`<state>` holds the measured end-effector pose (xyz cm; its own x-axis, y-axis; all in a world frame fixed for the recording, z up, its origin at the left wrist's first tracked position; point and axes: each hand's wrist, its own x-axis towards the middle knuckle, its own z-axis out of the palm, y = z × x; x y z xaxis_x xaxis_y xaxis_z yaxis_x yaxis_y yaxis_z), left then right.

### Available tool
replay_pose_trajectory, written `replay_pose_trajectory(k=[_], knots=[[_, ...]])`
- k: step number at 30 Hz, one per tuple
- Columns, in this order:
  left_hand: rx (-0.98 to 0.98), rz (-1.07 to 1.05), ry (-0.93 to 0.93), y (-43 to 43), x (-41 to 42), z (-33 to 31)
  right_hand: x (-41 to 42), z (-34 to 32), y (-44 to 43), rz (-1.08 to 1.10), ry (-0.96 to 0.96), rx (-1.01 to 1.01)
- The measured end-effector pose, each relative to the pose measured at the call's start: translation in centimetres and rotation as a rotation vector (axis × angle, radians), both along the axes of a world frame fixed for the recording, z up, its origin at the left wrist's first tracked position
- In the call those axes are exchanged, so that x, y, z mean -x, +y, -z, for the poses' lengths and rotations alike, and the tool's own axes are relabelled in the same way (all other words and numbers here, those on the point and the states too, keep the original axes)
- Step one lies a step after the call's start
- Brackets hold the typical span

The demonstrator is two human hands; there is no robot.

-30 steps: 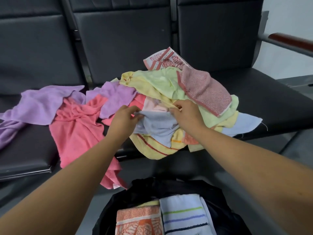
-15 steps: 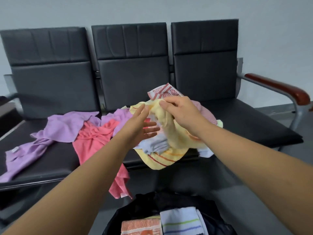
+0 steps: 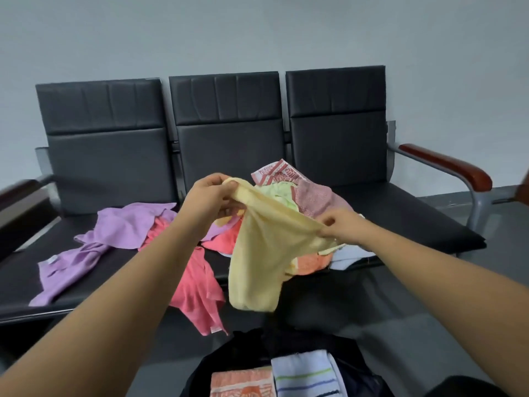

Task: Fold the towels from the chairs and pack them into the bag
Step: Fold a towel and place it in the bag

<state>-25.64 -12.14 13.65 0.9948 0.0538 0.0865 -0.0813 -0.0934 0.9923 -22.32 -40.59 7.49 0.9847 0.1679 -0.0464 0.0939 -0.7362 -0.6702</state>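
The left hand (image 3: pixel 210 197) and the right hand (image 3: pixel 342 227) each pinch the top edge of one pale yellow cloth towel (image 3: pixel 259 262), which hangs in the air before the three black padded chairs (image 3: pixel 229 133). On the seats lie two purple towels (image 3: pixel 120 224), one coral-pink towel (image 3: pixel 197 290) and a mixed heap at right. Near, the black fabric bag (image 3: pixel 243 356) holds two folded towels, one orange (image 3: pixel 242 382), one white striped (image 3: pixel 306 373).

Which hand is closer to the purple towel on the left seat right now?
Left. The left hand holds the yellow towel just right of the purple towel; the right hand pinches the yellow towel's other corner, farther right.
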Motion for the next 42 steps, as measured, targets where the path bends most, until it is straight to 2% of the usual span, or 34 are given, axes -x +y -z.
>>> replay_pose_trajectory(k=[2, 3, 4, 7, 8, 9, 11, 12, 13, 15, 16, 18, 20, 23, 26, 28, 30, 31, 33, 35, 37, 39, 42], knots=[[-0.229, -0.026, 0.082, 0.5, 0.7, -0.9, 0.4, -1.5, -0.6, 0.076, -0.007, -0.287], [-0.276, -0.017, 0.108, 0.6, 1.2, -1.6, 0.8, -3.1, -0.4, 0.087, -0.026, -0.424], [-0.235, 0.008, 0.104, 0.7, 1.6, -2.3, 1.1, -5.0, 0.0, 0.074, -0.053, -0.567], [0.236, 0.138, 0.024, 1.0, 3.0, -5.6, 2.1, -10.9, 1.2, -0.044, -0.084, -1.047], [0.251, 0.151, -0.002, 1.2, 3.0, -6.2, 2.5, -12.5, 1.5, -0.105, -0.076, -1.157], [0.108, 0.111, -0.016, 1.4, 3.1, -6.6, 3.1, -13.7, 1.9, -0.144, -0.075, -1.194], [-0.469, -0.01, -0.038, 1.7, 2.8, -6.6, 4.4, -15.2, 2.6, -0.176, -0.095, -1.103], [-0.656, -0.083, -0.089, 1.7, 2.9, -6.6, 5.0, -15.6, 3.0, -0.188, -0.109, -1.026], [-0.627, -0.088, -0.144, 1.3, 3.4, -6.8, 5.6, -15.9, 3.3, -0.202, -0.122, -0.96], [-0.31, 0.079, -0.245, 0.1, 4.6, -7.2, 6.7, -16.5, 4.1, -0.258, -0.137, -0.854], [-0.179, 0.204, -0.236, -0.8, 5.3, -7.6, 7.1, -16.8, 4.6, -0.281, -0.164, -0.779], [-0.095, 0.386, -0.186, -2.3, 5.7, -7.5, 7.8, -17.0, 5.4, -0.279, -0.23, -0.6], [-0.156, 0.431, -0.195, -3.5, 5.9, -7.3, 8.1, -16.7, 5.7, -0.28, -0.212, -0.548], [-0.266, 0.336, -0.283, -3.9, 5.5, -6.8, 7.9, -15.7, 5.2, -0.274, -0.162, -0.595], [-0.132, 0.255, -0.284, -3.8, 5.0, -6.1, 7.2, -14.0, 4.2, -0.262, -0.041, -0.686], [0.003, 0.203, -0.252, -3.8, 4.5, -5.8, 7.3, -12.2, 4.2, -0.28, 0.018, -0.598], [0.06, 0.154, -0.218, -3.9, 4.1, -5.6, 7.8, -10.4, 4.8, -0.3, 0.045, -0.478], [0.063, 0.138, -0.211, -3.9, 3.8, -5.4, 8.0, -9.6, 5.2, -0.301, 0.047, -0.481], [0.042, 0.14, -0.208, -3.8, 3.6, -5.3, 8.1, -9.1, 6.1, -0.286, 0.056, -0.626], [-0.017, 0.19, -0.21, -3.5, 3.9, -5.3, 7.9, -9.7, 6.7, -0.253, 0.077, -0.899], [-0.154, 0.226, -0.242, -2.9, 4.2, -5.3, 7.6, -10.4, 6.9, -0.18, 0.009, -0.98], [-0.233, 0.215, -0.273, -2.5, 4.3, -5.4, 7.4, -10.6, 7.0, -0.12, -0.067, -0.906], [-0.201, 0.174, -0.262, -2.5, 4.2, -5.6, 7.3, -9.9, 7.1, -0.147, -0.134, -0.744]])
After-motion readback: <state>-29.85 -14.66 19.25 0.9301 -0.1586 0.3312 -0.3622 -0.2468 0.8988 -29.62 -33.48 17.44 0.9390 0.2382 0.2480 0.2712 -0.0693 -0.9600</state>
